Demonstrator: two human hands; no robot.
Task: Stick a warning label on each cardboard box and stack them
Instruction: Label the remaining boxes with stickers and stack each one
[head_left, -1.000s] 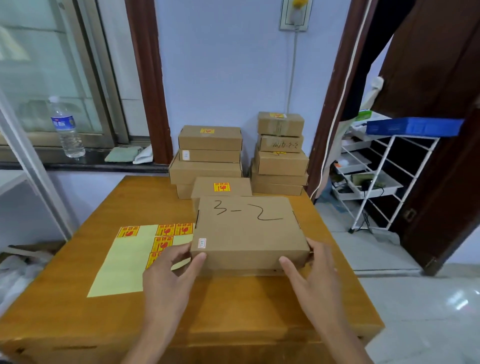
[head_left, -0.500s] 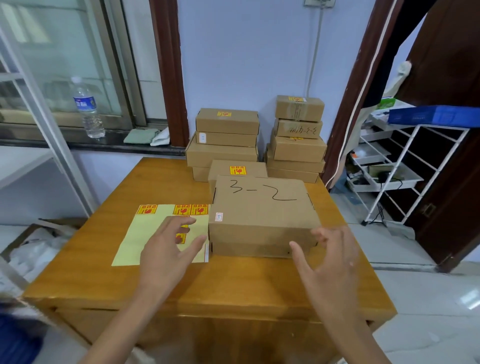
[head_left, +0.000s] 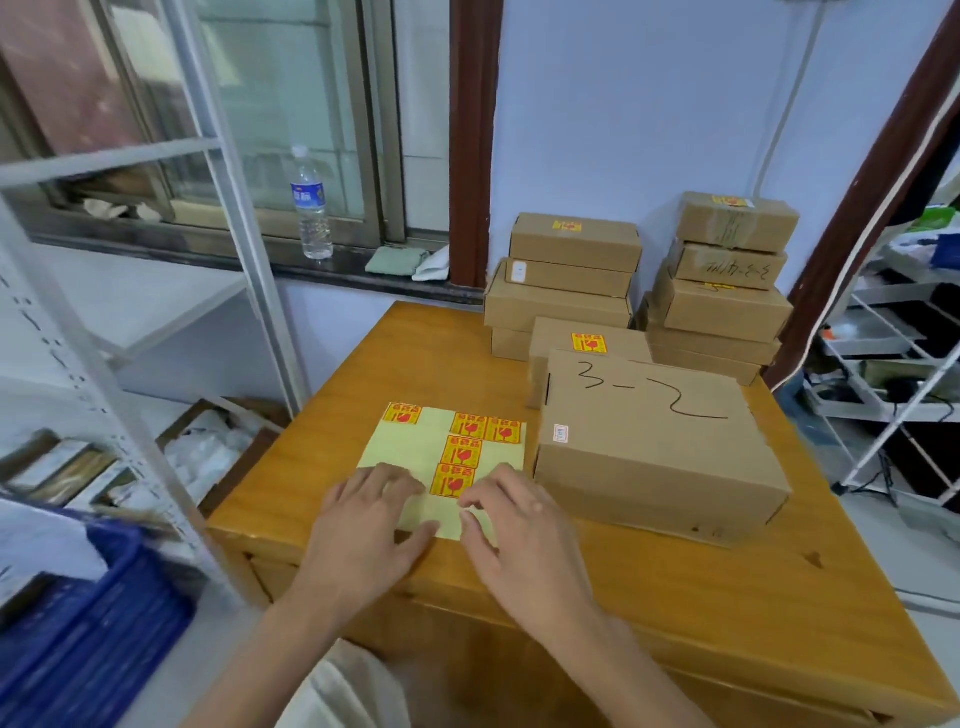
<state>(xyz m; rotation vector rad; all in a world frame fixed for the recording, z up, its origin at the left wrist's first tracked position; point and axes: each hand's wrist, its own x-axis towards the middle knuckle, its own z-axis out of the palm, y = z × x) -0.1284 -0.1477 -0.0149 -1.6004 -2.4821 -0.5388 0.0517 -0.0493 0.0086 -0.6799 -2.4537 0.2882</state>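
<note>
Both hands rest on the pale yellow label sheet (head_left: 415, 457) near the front edge of the wooden table (head_left: 675, 597). The left hand (head_left: 363, 525) lies flat on the sheet's near left part with its fingers spread and fairly straight, pressing the paper down and gripping nothing. The right hand (head_left: 514, 525) sits just beside it, fingers bent toward the lowest red-and-yellow warning label (head_left: 453, 480); its fingertips (head_left: 470, 501) are at that label's near edge, but whether they have pinched it or only touch the sheet cannot be told. Five labels show on the sheet — one at the far left corner, two side by side at the far right, and two more in a column below them. Just right of the sheet stands the cardboard box (head_left: 654, 441) marked "3-2" by hand on its lid, with a small white tag on its left side and no warning label showing on it. Behind it, touching or nearly so, lies a flatter labelled box (head_left: 587, 338). Against the wall rise two stacks of boxes — a left stack (head_left: 566, 270) and a right stack (head_left: 727, 280), each with a label on its top box. A water bottle (head_left: 310, 208) stands on the window sill.
</note>
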